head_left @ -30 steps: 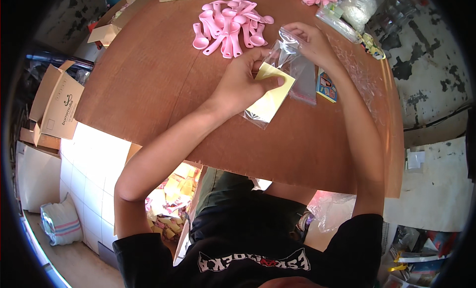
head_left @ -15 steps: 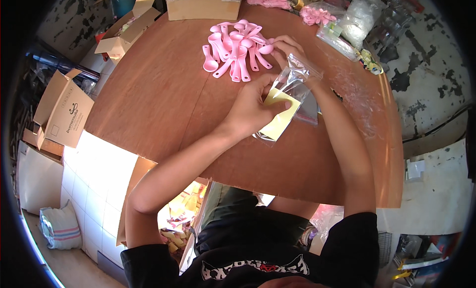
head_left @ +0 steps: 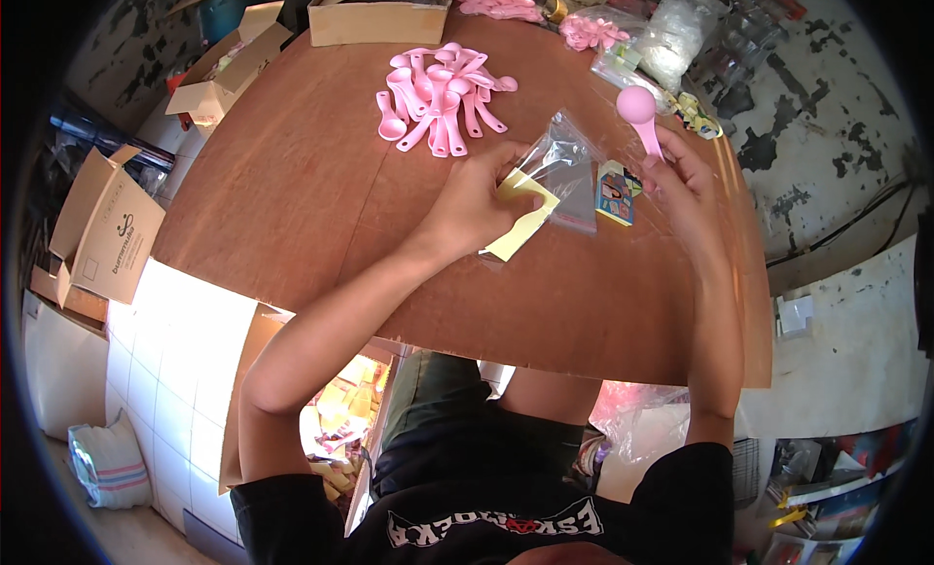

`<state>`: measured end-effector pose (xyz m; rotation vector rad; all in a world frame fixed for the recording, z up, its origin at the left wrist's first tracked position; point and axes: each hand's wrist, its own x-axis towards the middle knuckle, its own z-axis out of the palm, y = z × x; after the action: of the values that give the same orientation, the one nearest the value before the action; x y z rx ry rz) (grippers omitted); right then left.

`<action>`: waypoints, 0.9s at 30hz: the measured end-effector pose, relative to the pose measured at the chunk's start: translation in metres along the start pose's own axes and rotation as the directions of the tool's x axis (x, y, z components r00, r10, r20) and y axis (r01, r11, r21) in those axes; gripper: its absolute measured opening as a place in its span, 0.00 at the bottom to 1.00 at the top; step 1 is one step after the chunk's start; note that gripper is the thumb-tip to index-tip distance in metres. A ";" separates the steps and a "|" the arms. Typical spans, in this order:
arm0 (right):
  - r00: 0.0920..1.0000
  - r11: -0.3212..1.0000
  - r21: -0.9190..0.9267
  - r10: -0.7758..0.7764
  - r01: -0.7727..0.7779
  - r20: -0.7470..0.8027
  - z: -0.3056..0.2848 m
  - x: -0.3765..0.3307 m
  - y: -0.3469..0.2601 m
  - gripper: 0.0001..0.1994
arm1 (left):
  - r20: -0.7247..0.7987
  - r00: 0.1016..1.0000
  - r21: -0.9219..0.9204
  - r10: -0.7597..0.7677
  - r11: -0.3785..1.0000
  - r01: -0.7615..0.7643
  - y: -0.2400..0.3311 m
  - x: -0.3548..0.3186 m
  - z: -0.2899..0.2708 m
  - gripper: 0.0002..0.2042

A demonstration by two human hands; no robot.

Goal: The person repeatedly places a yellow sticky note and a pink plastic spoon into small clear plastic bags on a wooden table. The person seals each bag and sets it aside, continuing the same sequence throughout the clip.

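My left hand [head_left: 479,200] is closed on a clear plastic bag [head_left: 561,149] with a pale yellow card [head_left: 522,218] in its lower part. Raised to the right, my right hand [head_left: 684,176] grips a pink measuring spoon [head_left: 637,108] by its handle, round bowl upward. A heap of pink spoons [head_left: 443,93] lies on the brown table beyond my left hand. Between my hands sits a small stack of printed cards [head_left: 617,193], blue and yellow. Another clear bag [head_left: 576,207] lies flat beside the stack, partly under the held bag.
A cardboard box [head_left: 379,18] stands at the table's far edge. More pink pieces [head_left: 595,32] and a bulging clear bag [head_left: 681,40] are at the far right. Open cartons [head_left: 109,225] stand left of the table [head_left: 282,186]. A box of yellow packets [head_left: 352,400] is below the near edge.
My right hand has moved from the spoon heap to the right, now holding a pink measuring spoon. The card stack has come into sight. My left hand still holds the bag and card.
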<state>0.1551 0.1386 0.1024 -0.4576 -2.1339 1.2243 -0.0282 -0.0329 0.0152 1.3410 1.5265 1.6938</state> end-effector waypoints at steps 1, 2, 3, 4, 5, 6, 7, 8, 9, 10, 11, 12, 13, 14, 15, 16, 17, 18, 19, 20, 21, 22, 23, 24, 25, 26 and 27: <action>1.000 0.998 -0.067 0.020 -0.019 0.007 0.002 -0.006 -0.007 0.18 | 0.030 0.999 0.020 -0.015 1.000 0.014 0.003 0.001 0.001 0.22; 1.000 0.998 -0.068 0.015 -0.015 0.003 0.004 -0.008 -0.007 0.18 | 0.057 0.998 0.042 -0.030 0.999 0.027 0.006 0.001 0.001 0.23; 0.994 0.995 0.049 0.089 -0.092 0.071 0.007 -0.010 -0.005 0.17 | 0.058 0.998 0.044 -0.024 0.999 0.022 0.010 -0.001 0.001 0.23; 0.978 0.972 0.159 0.153 -0.175 0.145 0.010 -0.011 -0.002 0.16 | 0.097 0.995 0.035 -0.013 0.999 0.009 0.013 -0.004 0.002 0.23; 0.979 0.973 0.157 0.147 -0.169 0.141 0.012 -0.012 -0.001 0.16 | 0.135 0.991 0.027 -0.001 1.000 -0.002 0.015 -0.006 0.003 0.24; 0.958 0.957 0.180 0.187 -0.227 0.217 0.014 -0.013 -0.001 0.15 | 0.148 0.989 0.050 0.011 0.999 -0.019 0.013 -0.006 0.004 0.24; 0.929 0.937 0.199 0.223 -0.287 0.294 0.017 -0.015 0.002 0.14 | 0.147 0.989 0.052 0.014 0.998 -0.022 0.015 -0.007 0.004 0.24; 0.941 0.935 0.235 0.199 -0.265 0.273 0.019 -0.018 0.009 0.12 | 0.177 0.984 0.038 0.011 0.999 -0.018 0.016 -0.009 0.003 0.25; 0.942 0.936 0.235 0.197 -0.264 0.273 0.018 -0.018 0.014 0.12 | 0.208 0.978 0.023 0.008 1.000 -0.013 0.017 -0.009 0.003 0.25; 0.958 0.958 0.172 0.191 -0.230 0.214 0.019 -0.019 0.019 0.12 | 0.215 0.977 0.020 0.003 1.000 -0.008 0.018 -0.010 0.003 0.26; 0.971 0.974 0.107 0.181 -0.199 0.156 0.019 -0.020 0.021 0.12 | 0.213 0.977 0.020 -0.002 1.000 -0.003 0.020 -0.010 0.002 0.26; 0.970 0.973 0.108 0.186 -0.204 0.159 0.018 -0.022 0.022 0.12 | 0.215 0.977 0.043 -0.010 0.999 0.000 0.021 -0.010 0.002 0.26; 0.978 0.980 0.068 0.179 -0.187 0.112 0.018 -0.023 0.016 0.13 | 0.215 0.976 0.067 -0.018 0.998 0.003 0.024 -0.009 0.001 0.26; 0.983 0.985 0.027 0.170 -0.172 0.064 0.018 -0.025 0.014 0.13 | 0.213 0.977 0.068 -0.024 0.998 0.009 0.025 -0.009 0.000 0.26; 0.982 0.984 0.029 0.174 -0.177 0.068 0.013 -0.027 0.019 0.13 | 0.197 0.980 0.092 -0.028 0.996 0.010 0.025 -0.009 0.000 0.26; 0.990 0.988 0.082 0.127 -0.132 0.059 0.005 -0.030 0.021 0.14 | 0.186 0.982 0.114 -0.029 0.993 0.008 0.024 -0.008 0.000 0.27; 0.996 0.987 0.134 0.081 -0.086 0.046 0.000 -0.033 0.022 0.15 | 0.190 0.981 0.112 -0.032 0.994 0.011 0.022 -0.007 0.001 0.27; 0.995 0.987 0.134 0.086 -0.091 0.043 -0.004 -0.037 0.022 0.15 | 0.165 0.986 0.073 -0.028 0.997 0.016 0.020 -0.005 0.001 0.27; 0.999 0.997 0.072 0.020 -0.024 0.046 0.001 -0.039 0.012 0.14 | 0.130 0.991 0.046 -0.038 0.998 0.032 0.018 -0.008 -0.002 0.27; 0.999 0.999 -0.009 -0.041 0.041 0.036 -0.002 -0.042 0.005 0.13 | 0.134 0.989 0.040 -0.058 0.998 0.053 0.016 -0.006 -0.001 0.27; 0.999 0.999 -0.012 -0.033 0.033 0.026 -0.005 -0.042 0.007 0.13 | 0.147 0.987 0.037 -0.060 0.998 0.055 0.015 -0.005 0.000 0.27; 0.995 0.993 0.050 -0.103 0.103 0.013 -0.008 -0.041 0.010 0.12 | 0.142 0.988 0.041 -0.058 0.998 0.053 0.015 -0.005 0.000 0.27; 0.985 0.979 0.110 -0.174 0.173 -0.006 -0.012 -0.040 0.013 0.11 | 0.138 0.989 0.047 -0.057 0.998 0.051 0.014 -0.005 0.001 0.27; 0.986 0.979 0.111 -0.168 0.169 -0.015 -0.016 -0.039 0.014 0.11 | 0.141 0.987 0.052 -0.075 0.996 0.068 0.014 -0.005 0.002 0.28; 0.987 0.983 0.086 -0.161 0.161 -0.016 -0.020 -0.038 0.015 0.10 | 0.149 0.986 0.056 -0.078 0.996 0.070 0.013 -0.005 0.003 0.28; 0.988 0.986 0.060 -0.154 0.154 -0.018 -0.023 -0.038 0.015 0.09 | 0.153 0.986 0.034 -0.064 0.998 0.060 0.013 -0.005 0.003 0.29; 0.988 0.986 0.063 -0.151 0.152 -0.026 -0.025 -0.038 0.015 0.09 | 0.157 0.986 0.013 -0.050 0.999 0.049 0.013 -0.005 0.004 0.29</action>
<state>0.1996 0.1408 0.0853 -0.2737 -2.0642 1.1929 -0.0197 -0.0389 0.0255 1.3944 1.4667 1.5153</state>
